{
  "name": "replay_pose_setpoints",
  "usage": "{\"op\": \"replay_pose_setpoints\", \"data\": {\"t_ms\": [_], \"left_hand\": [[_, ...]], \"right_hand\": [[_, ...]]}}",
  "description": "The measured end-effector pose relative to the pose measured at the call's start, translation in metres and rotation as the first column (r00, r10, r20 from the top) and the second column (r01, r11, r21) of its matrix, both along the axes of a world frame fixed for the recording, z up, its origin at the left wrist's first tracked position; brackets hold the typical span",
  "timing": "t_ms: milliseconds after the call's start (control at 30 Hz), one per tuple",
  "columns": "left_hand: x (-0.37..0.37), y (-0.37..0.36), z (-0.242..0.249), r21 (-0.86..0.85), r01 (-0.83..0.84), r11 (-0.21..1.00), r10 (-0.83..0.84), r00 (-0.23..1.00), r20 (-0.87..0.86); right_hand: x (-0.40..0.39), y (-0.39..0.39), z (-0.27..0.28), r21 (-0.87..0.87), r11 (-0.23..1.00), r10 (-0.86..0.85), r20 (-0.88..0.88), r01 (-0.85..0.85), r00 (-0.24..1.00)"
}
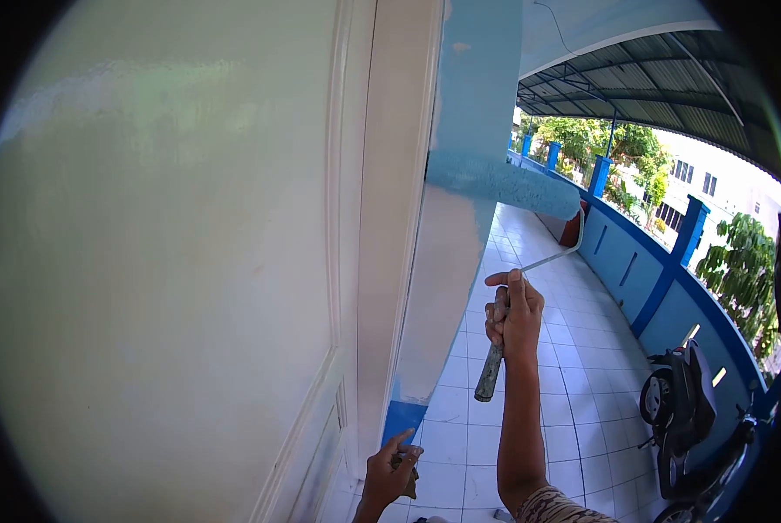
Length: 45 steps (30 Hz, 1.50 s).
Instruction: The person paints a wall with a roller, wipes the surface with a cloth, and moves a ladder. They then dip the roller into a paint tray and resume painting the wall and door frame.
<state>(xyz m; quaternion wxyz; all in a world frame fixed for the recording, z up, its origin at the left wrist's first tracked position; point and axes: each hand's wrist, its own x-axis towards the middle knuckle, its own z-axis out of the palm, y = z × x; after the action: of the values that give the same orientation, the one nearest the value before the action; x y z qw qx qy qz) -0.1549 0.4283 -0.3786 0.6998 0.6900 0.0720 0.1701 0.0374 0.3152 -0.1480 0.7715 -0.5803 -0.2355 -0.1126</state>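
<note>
Half through painting the wall (450,261), seemingly, clamps roller (534,189) in right hand (518,321), with unclear hold in left hand (387,475), and needs downward strokes.

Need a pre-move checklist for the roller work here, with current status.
1. Right hand closed on roller handle: ok.
2. Blue paint on roller sleeve: ok.
3. Wall strip beside the door frame fully blue: not ok, pale patch below the sleeve.
4. Left hand free: cannot tell, something dark shows at the palm.
5. Motorbike apart from roller: ok.
</note>
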Motion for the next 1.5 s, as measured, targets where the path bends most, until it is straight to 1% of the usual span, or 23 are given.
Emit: {"op": "replay_pose_setpoints", "data": {"t_ms": [67,133,233,267,300,533,633,700,733,833,867,900,1033,1100,1133,1167,1200,1233,1300,1333,1400,1433,1500], "left_hand": [[0.002,0.000,-0.007,0.000,0.006,1.000,-0.006,1.000,-0.001],[0.004,-0.002,-0.010,0.005,0.017,1.000,-0.017,1.000,-0.002],[0.004,-0.005,-0.009,0.071,0.050,0.996,-0.050,0.999,0.007],[0.001,-0.007,-0.001,0.090,0.076,0.993,-0.072,0.996,-0.046],[0.000,-0.007,0.004,0.110,0.104,0.988,-0.093,0.990,-0.101],[0.003,-0.014,0.003,0.054,0.131,0.990,-0.120,0.980,-0.160],[0.003,-0.018,-0.006,0.011,0.130,0.991,-0.127,0.984,-0.122],[0.002,-0.019,0.007,0.024,0.167,0.986,-0.158,0.964,-0.214],[0.001,-0.021,0.007,0.023,0.169,0.985,-0.160,0.963,-0.218],[0.000,-0.025,0.001,0.035,0.167,0.985,-0.159,0.974,-0.164],[0.000,-0.025,-0.004,0.059,0.169,0.984,-0.160,0.978,-0.134],[0.000,-0.026,-0.007,0.085,0.169,0.982,-0.160,0.982,-0.104],[0.000,-0.029,-0.009,0.033,0.192,0.981,-0.186,0.974,-0.129],[0.003,-0.031,-0.012,0.017,0.276,0.961,-0.269,0.946,-0.181],[0.006,-0.034,-0.015,0.019,0.276,0.961,-0.268,0.946,-0.184],[0.010,-0.039,-0.020,0.039,0.272,0.962,-0.266,0.957,-0.113],[0.012,-0.043,-0.024,0.058,0.266,0.962,-0.264,0.964,-0.041],[0.015,-0.045,-0.021,0.059,0.265,0.962,-0.263,0.964,-0.043],[0.027,-0.044,-0.008,0.139,0.335,0.932,-0.322,0.941,-0.108],[0.033,-0.044,0.004,0.139,0.335,0.932,-0.321,0.940,-0.112],[0.045,-0.047,0.030,0.157,0.294,0.943,-0.297,0.955,-0.003],[0.050,-0.049,0.042,0.157,0.296,0.942,-0.299,0.954,-0.007],[0.059,-0.055,0.062,0.078,0.271,0.959,-0.278,0.955,0.102]], "right_hand": [[-0.010,-0.005,-0.027,-0.019,1.000,-0.005,-0.028,0.004,1.000],[-0.016,-0.010,-0.047,-0.041,0.999,-0.012,-0.104,0.008,0.995],[-0.016,-0.013,-0.053,-0.020,1.000,0.003,-0.138,-0.006,0.990],[-0.015,-0.012,-0.051,-0.016,1.000,0.005,-0.141,-0.007,0.990],[-0.013,-0.010,-0.042,-0.009,1.000,0.003,-0.104,-0.004,0.995],[0.008,0.002,0.037,0.003,1.000,-0.026,0.056,0.026,0.998],[0.010,0.004,0.047,0.002,0.999,-0.035,0.093,0.035,0.995],[0.008,0.003,0.045,0.006,1.000,-0.019,0.095,0.018,0.995],[0.007,0.002,0.037,0.005,1.000,-0.021,0.090,0.020,0.996],[0.002,-0.002,0.000,-0.019,1.000,-0.022,0.001,0.022,1.000],[0.001,-0.004,-0.016,-0.040,0.999,-0.029,0.007,0.029,1.000],[-0.003,-0.007,-0.029,-0.036,0.999,-0.020,-0.031,0.019,0.999],[-0.020,-0.015,-0.079,-0.023,1.000,0.012,-0.133,-0.016,0.991],[-0.025,-0.018,-0.101,-0.018,1.000,0.015,-0.161,-0.019,0.987],[-0.028,-0.019,-0.106,-0.017,1.000,0.020,-0.182,-0.024,0.983],[-0.030,-0.019,-0.110,-0.010,1.000,0.026,-0.179,-0.028,0.983],[-0.029,-0.018,-0.109,-0.008,1.000,0.027,-0.181,-0.029,0.983],[-0.030,-0.017,-0.105,0.020,0.999,0.044,-0.184,-0.041,0.982],[-0.027,-0.014,-0.091,0.049,0.997,0.062,-0.188,-0.054,0.980],[-0.024,-0.012,-0.079,0.061,0.997,0.061,-0.157,-0.052,0.986],[-0.019,-0.009,-0.058,0.072,0.996,0.057,-0.133,-0.048,0.989],[-0.018,-0.008,-0.047,0.072,0.997,0.047,-0.110,-0.039,0.993],[-0.014,-0.007,-0.036,0.071,0.997,0.038,-0.075,-0.032,0.996]]}}
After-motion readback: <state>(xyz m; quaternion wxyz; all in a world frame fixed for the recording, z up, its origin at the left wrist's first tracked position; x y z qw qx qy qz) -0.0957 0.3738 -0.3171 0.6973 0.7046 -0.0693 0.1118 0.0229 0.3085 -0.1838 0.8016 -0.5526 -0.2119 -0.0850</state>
